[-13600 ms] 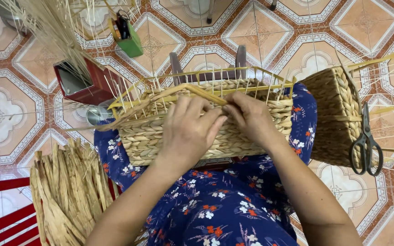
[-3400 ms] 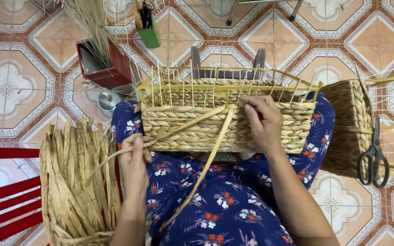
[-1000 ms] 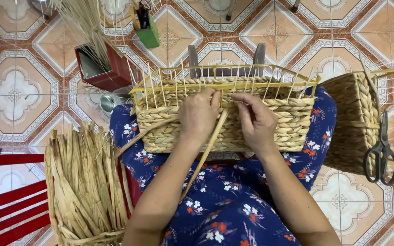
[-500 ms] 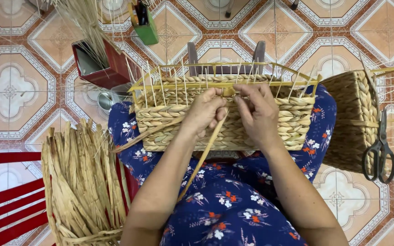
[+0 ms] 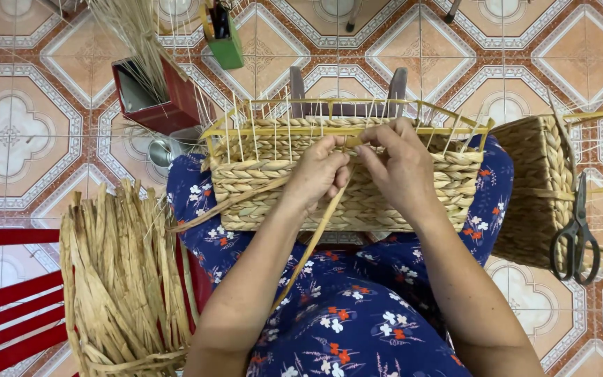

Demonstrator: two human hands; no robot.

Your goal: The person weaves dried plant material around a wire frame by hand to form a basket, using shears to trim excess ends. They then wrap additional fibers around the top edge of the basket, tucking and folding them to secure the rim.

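Half-woven basket rests on lap, against knees. Left hand pinches flat straw strand at top edge of front wall; right hand closes fingers on same strand near wire rim — weaving step. Next likely: tuck strand behind next upright, pull snug. Scissors lie on second basket, right.

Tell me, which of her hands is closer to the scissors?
The right hand. It works at the half-woven basket top, with the scissors off to its right on the finished basket. The left hand sits farther away, on the far side of the right.
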